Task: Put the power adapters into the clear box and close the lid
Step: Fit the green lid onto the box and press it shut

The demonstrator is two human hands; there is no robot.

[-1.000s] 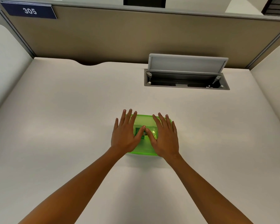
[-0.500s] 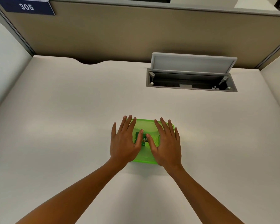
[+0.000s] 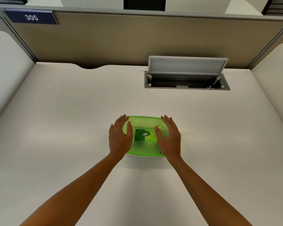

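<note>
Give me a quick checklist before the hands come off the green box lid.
1. Translucent green plastic lid sits on the box: ok.
2. Lid sealed all round: cannot tell.
3. Power adapters inside: cannot tell; only a dark label shows.
4. Left hand open at the lid's left edge: ok.
5. Right hand open at the right edge: ok.
6. No adapters left on the white desk: ok.

Two bare, sleeveless forearms
</note>
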